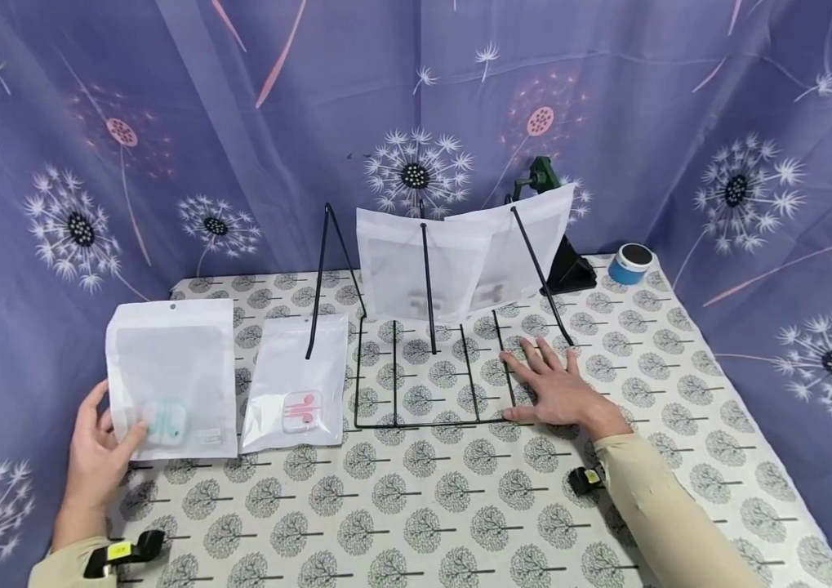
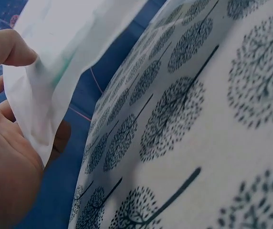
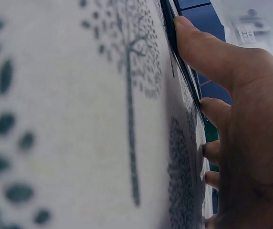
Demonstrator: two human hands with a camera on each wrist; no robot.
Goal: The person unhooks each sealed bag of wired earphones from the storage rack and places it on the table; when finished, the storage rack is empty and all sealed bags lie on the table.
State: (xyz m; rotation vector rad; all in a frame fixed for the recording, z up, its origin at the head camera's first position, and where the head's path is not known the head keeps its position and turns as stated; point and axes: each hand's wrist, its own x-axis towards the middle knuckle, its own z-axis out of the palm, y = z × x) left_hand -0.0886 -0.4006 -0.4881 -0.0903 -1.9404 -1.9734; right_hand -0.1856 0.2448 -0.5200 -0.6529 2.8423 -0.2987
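My left hand [image 1: 95, 453] pinches the lower left edge of a white zip bag [image 1: 173, 359], thumb in front and fingers behind. Green earphones in a clear case [image 1: 166, 420] show through that bag. Just right of it, a second bag [image 1: 298, 351] with pink earphones [image 1: 301, 411] lies on the table. My right hand [image 1: 562, 388] is spread flat at the right end of a black wire display rack [image 1: 416, 425], its thumb touching the front corner. Two white bags [image 1: 423, 269] [image 1: 522, 249] hang on the rack's middle and right prongs; the left prong [image 1: 318, 282] carries none.
Behind the rack's right side stands a dark green and black stand [image 1: 568, 265]. A blue and white cylinder [image 1: 631, 264] sits at the back right corner. The tree-patterned tablecloth [image 1: 423, 531] covers the table, and a purple dandelion curtain [image 1: 298, 131] surrounds it.
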